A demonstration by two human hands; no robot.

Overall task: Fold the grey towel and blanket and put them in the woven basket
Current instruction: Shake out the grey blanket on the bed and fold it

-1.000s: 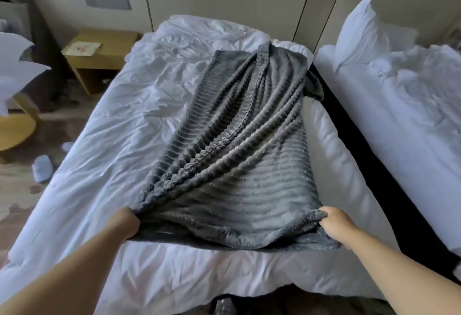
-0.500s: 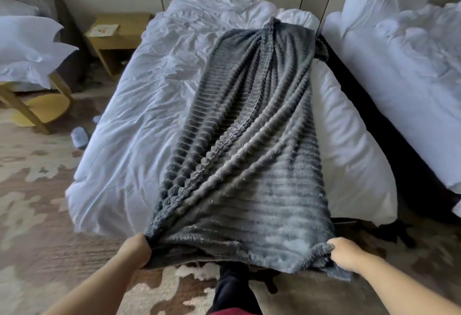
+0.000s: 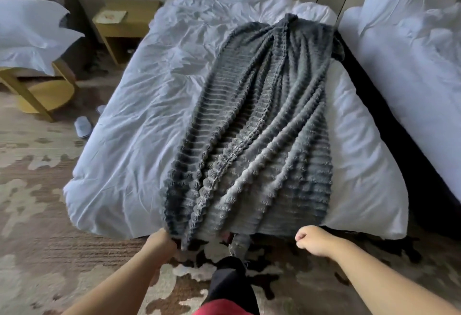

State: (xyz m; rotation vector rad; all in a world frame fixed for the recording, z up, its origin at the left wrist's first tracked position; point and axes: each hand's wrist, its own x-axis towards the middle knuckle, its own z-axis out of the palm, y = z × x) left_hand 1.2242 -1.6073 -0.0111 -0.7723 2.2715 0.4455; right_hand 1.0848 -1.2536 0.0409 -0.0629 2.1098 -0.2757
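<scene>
A grey ribbed blanket (image 3: 259, 125) lies lengthwise on the white bed (image 3: 139, 125), bunched in long ridges, with its near edge hanging over the foot of the bed. My left hand (image 3: 161, 242) grips the blanket's near left corner. My right hand (image 3: 313, 239) hovers just off the near right edge with its fingers curled and nothing in it. No woven basket and no grey towel are in view.
A second white bed (image 3: 411, 70) with a pillow stands at the right across a dark gap. A wooden nightstand (image 3: 124, 27) sits at the back left. A yellow-legged chair (image 3: 37, 90) holds white bedding; slippers (image 3: 82, 126) lie on the patterned carpet. My leg (image 3: 232, 284) is below.
I have stepped back and pulled the blanket toward the foot of the bed. My right hand has let go of the near right corner; the left still holds its corner.
</scene>
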